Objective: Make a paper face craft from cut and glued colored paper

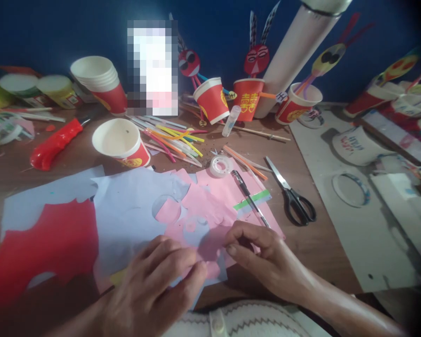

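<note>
My left hand (157, 281) is over the near edge of the paper sheets, fingers curled and thumb close to the index finger. To its right, my right hand (263, 255) has thumb and index tip pressed together. Anything held in either pinch is too small or hidden to make out. Beneath and ahead of the hands lie cut pink paper (210, 201) and a pale blue-white sheet (122, 215) with a round hole. A black pen (249, 196) rests on the pink paper, with a tape roll (221, 166) at its far edge. Black-handled scissors (294, 196) lie to the right.
Red cut paper (63, 238) lies at left, near a red-handled cutter (56, 142). Behind stand a paper cup (140, 157), stacked cups (112, 96), several straws (175, 140), a glue stick (231, 121) and cup figures (249, 96). A white mug (354, 145) is at right.
</note>
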`<state>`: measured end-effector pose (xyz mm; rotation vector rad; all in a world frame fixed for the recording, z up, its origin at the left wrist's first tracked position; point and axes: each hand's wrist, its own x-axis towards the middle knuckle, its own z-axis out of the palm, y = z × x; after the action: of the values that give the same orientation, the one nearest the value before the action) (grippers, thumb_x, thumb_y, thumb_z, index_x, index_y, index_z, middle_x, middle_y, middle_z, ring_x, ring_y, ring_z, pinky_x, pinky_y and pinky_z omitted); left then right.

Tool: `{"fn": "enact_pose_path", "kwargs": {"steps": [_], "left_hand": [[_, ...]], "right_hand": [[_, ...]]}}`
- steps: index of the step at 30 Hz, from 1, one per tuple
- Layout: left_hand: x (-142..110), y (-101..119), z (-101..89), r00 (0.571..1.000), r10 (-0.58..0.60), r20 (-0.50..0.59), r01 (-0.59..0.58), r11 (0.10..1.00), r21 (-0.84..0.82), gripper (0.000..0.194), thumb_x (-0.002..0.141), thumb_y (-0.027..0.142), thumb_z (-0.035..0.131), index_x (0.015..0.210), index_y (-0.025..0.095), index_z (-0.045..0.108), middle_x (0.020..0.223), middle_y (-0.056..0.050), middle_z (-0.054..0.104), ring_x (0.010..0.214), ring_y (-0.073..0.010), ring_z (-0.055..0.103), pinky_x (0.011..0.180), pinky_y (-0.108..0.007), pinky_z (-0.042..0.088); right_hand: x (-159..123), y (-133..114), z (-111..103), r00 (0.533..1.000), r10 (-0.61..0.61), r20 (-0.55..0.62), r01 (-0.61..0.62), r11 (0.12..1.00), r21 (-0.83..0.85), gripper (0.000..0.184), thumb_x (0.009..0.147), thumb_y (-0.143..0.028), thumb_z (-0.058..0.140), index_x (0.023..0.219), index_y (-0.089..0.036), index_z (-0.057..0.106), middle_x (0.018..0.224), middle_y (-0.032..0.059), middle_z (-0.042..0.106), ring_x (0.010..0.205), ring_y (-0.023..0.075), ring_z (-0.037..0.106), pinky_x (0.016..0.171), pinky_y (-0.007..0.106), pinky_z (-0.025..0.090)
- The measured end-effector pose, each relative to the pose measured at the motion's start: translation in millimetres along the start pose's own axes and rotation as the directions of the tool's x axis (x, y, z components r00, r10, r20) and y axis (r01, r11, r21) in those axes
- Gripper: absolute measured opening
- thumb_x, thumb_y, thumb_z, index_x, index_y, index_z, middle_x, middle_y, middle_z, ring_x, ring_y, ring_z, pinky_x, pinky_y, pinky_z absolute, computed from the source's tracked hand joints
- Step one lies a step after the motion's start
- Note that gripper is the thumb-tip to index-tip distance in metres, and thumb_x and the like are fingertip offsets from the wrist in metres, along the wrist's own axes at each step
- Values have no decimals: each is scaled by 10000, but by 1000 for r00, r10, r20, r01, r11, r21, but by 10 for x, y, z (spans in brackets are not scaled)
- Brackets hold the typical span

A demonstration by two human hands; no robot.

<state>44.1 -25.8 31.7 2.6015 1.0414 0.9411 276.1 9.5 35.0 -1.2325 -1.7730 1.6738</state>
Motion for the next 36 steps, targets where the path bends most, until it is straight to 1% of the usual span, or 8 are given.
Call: {"fn": "enact_pose_path", "kwargs": {"steps": [3,10,18,22,25,28,33,36], "left_hand": [[4,23,-92,998,60,-9,-60,998,25,195,873,17,552,989,142,646,977,-26,624,918,-151,561,817,-349,477],[8,92,-83,1000,22,-13,-21,999,47,214,813,-20,602,928,153,651,899,11,664,851,-140,579,805,-352,502],[49,74,-36,1000,0,-16,1,999,35,204,835,-16,572,899,166,637,832,34,689,795,-129,608,781,-329,521],[56,-10,-72,997,71,-8,-71,997,-2,186,902,37,520,956,155,654,863,16,712,800,-127,623,769,-314,514],[6,-105,-81,991,126,45,-123,991,-60,256,938,69,438,1089,118,640,950,-46,720,878,-170,632,787,-356,511],[-76,-178,-34,988,114,102,-110,993,-48,317,906,43,453,1178,108,602,1028,-73,707,986,-199,613,861,-385,489],[-153,-217,118,980,-36,193,26,998,56,231,912,147,552,1128,137,633,1092,-49,693,1017,-206,582,946,-384,401],[-151,-225,170,973,-95,208,83,994,65,209,942,225,519,1091,145,641,1073,-53,680,969,-218,575,904,-399,384]], "right_hand": [[57,-24,-6,983,139,123,-165,958,236,288,936,-416,559,789,-168,580,688,-36,490,632,108,409,566,238,317],[144,-106,61,932,149,330,-293,845,448,450,822,-555,670,664,-171,499,574,-84,365,524,69,245,483,225,205],[157,-50,113,921,126,368,-319,785,530,317,819,-393,731,698,-158,555,581,-81,452,500,48,310,475,192,252],[152,-74,102,928,130,349,-300,816,494,304,824,-355,725,686,-155,541,580,-81,434,502,47,301,450,182,234],[161,-65,105,946,150,289,-271,854,444,296,816,-322,717,659,-157,528,572,-84,402,518,56,292,459,187,240],[187,-36,120,980,151,127,-184,930,318,263,853,-288,645,654,-167,523,579,-78,400,533,69,300,474,197,259],[227,2,180,981,114,-154,-124,991,-55,305,862,-228,605,596,-189,461,553,-82,384,524,78,311,487,209,284],[245,26,229,970,49,-238,-93,980,-176,242,850,-190,599,623,-191,514,578,-69,494,534,85,405,513,216,325]]}}
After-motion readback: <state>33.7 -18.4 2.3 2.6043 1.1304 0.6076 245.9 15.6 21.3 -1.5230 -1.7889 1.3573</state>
